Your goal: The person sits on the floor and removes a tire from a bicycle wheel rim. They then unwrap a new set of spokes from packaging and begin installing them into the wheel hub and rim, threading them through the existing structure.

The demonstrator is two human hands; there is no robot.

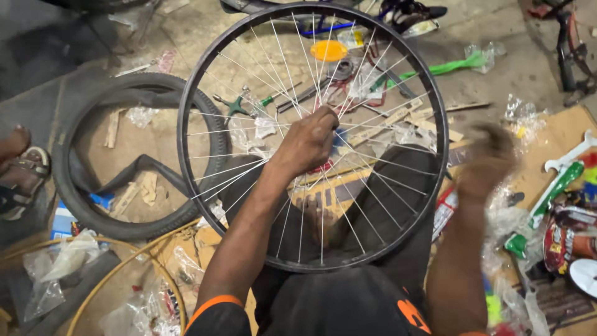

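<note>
A spoked bicycle wheel with a dark rim (186, 93) stands upright in front of me, resting against my lap. My left hand (309, 142) is closed around the hub at the wheel's centre, reaching in over the spokes. My right hand (488, 163) is blurred with motion just outside the rim on the right, its fingers curled; whether it holds anything cannot be made out. An orange reflector (328, 50) sits among the spokes near the top.
A black tyre (134, 227) with a loose inner tube lies on the floor at left. Tools, a green-handled screwdriver (266, 99), plastic bags and cardboard litter the ground. Another person's sandalled foot (18, 168) is at the far left. A yellow rim (118, 267) lies at bottom left.
</note>
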